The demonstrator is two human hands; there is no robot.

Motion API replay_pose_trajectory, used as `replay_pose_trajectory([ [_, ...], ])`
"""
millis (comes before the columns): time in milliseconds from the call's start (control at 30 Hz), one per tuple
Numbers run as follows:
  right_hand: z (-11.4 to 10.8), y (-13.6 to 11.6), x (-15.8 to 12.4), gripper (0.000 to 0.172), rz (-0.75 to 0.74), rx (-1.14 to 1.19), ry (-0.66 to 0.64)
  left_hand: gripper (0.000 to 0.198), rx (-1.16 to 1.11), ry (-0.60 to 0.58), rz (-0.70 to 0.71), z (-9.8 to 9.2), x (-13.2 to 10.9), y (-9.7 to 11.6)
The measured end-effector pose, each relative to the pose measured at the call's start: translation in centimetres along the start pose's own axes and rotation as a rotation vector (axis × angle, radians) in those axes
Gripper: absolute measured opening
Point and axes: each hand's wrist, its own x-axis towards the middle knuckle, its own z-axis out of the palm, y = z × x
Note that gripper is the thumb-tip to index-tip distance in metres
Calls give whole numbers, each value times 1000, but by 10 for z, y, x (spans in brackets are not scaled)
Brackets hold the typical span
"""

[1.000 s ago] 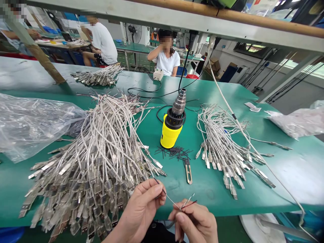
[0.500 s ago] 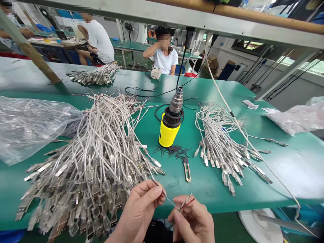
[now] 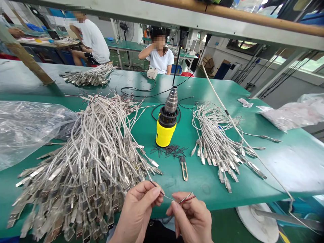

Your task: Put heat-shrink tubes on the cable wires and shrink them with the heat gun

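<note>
My left hand (image 3: 141, 211) is closed in a pinch on a thin black tube (image 3: 153, 183), which looks like heat-shrink tubing. A thin pale wire runs out of its right end to my right hand (image 3: 192, 216). That hand has thumb and finger closed on a cable's split end, where twisted red, white and dark wires (image 3: 187, 198) stick out past the fingers. The rest of that cable is mostly hidden by the hand. Beyond my hands lie thread snips (image 3: 185, 171) and a loose scatter of short black tubes (image 3: 170, 151).
A yellow heat gun (image 3: 165, 132) stands nozzle up behind the tubes. USB cables form a big pile (image 3: 101, 158) at left and a smaller pile (image 3: 217, 143) at right. Plastic bags (image 3: 30, 128) lie at the left edge. A white cord (image 3: 236, 125) crosses the right side. Co-workers sit beyond the table.
My right hand has risen a little and come nearer the left, its fingers closing tighter on the wires. My left hand keeps its pinch. The view has shifted slightly.
</note>
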Motion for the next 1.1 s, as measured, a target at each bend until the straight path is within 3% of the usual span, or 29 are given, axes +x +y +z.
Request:
replay_pose_trajectory([
  [200, -2, 0, 1, 10, -32, -2, -6, 14, 9, -2, -7, 1, 1, -2],
  [633, -8, 3, 3, 20, 120, 37, -137, 14, 17, -11, -3, -1, 3, -6],
  [1100, -8, 4, 0, 21, 173, 113, -115, 14, 3, 16, -13, 1, 3, -6],
])
